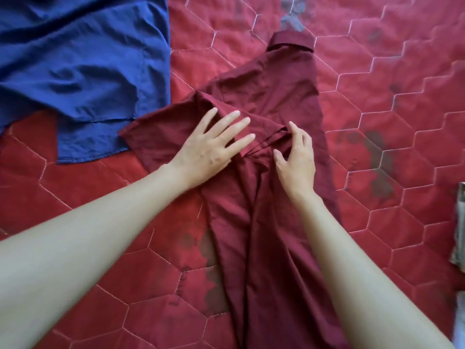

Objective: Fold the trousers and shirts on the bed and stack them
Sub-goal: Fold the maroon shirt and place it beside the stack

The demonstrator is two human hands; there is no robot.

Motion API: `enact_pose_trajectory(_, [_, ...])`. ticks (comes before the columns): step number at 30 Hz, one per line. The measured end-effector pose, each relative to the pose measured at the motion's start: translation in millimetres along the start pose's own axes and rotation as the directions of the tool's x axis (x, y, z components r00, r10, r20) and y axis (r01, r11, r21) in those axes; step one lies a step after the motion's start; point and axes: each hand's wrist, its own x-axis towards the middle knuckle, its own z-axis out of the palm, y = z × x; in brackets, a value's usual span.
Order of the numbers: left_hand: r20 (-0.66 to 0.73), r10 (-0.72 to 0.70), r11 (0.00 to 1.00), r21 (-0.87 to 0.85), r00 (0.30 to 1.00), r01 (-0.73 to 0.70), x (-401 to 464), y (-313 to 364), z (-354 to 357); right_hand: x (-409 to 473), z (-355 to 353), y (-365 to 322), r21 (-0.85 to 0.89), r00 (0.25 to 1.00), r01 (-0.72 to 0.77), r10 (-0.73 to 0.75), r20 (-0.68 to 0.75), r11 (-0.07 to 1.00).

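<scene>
A maroon shirt (271,102) of thin, creased woven cloth lies on the bed, collar (292,41) pointing away from the person and the long body running down toward the lower edge of the view. Its short sleeve (156,132) is spread out to the left in a flat wedge, with a bunch of folds gathered where the sleeve meets the body.

The left hand (208,147) rests flat on that sleeve, grip spread, fingers straight and fanned, pressing the cloth down. The right hand (297,159) sits just beside it on the shirt's middle, fingers loosely bent with the thumb apart from them; the fingertips touch the gathered folds, but whether they pinch the cloth cannot be told.

A blue garment (75,59), smooth and rumpled, lies at the upper left, its hem near the maroon sleeve.

The quilt (402,122) beneath is red, stitched in pale hexagons, with faded dark floral print.
</scene>
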Motion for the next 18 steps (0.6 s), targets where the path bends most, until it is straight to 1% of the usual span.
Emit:
enact_pose_trajectory(1, [0.004,0.045,0.999,0.0,0.999,-0.045,11,1,0,10,-1,2,-0.019,0.999,-0.012,0.013,0.047,1.0])
enact_pose_trajectory(3, [0.016,0.109,0.994,0.007,0.994,-0.109,27,1,-3,27,-5,4,-0.039,0.995,-0.052,0.056,0.088,0.998])
enact_pose_trajectory(5, [-0.012,0.107,0.992,-0.063,0.994,-0.108,36,-4,-8,39,-9,4,-0.011,0.982,-0.151,0.151,0.115,0.988])
enact_pose_trajectory(7, [-0.043,0.0,0.972,-0.234,0.999,-0.01,42,-12,-18,45,-15,3,0.052,0.962,-0.238,0.228,0.149,0.97])
enact_pose_trajectory(9, [-0.068,-0.199,0.908,-0.388,0.978,0.158,47,-24,-32,47,-24,-6,0.199,0.957,-0.272,0.242,0.159,0.942])
enact_pose_trajectory(11, [-0.082,-0.421,0.788,-0.526,0.903,0.319,47,-43,-51,41,-35,-23,0.322,0.977,-0.206,0.176,0.122,0.924])
enact_pose_trajectory(13, [-0.018,-0.574,0.613,-0.672,0.819,0.415,38,-66,-71,23,-45,-46,0.428,0.995,-0.096,0.073,0.071,0.899])
enact_pose_trajectory(14, [0.03,-0.611,0.541,-0.714,0.791,0.444,29,-76,-78,9,-47,-57,0.471,0.999,-0.04,0.021,0.045,0.881])
enact_pose_trajectory(15, [0.078,-0.623,0.492,-0.734,0.778,0.468,17,-84,-83,-7,-45,-68,0.494,0.999,0.018,-0.031,0.019,0.869])
enact_pose_trajectory(16, [0.138,-0.624,0.442,-0.749,0.769,0.493,4,-89,-84,-25,-40,-76,0.496,0.996,0.076,-0.085,-0.004,0.865])
enact_pose_trajectory(18, [0.296,-0.624,0.292,-0.77,0.723,0.567,-25,-94,-77,-61,-16,-88,0.46,0.984,0.161,-0.177,-0.008,0.873])
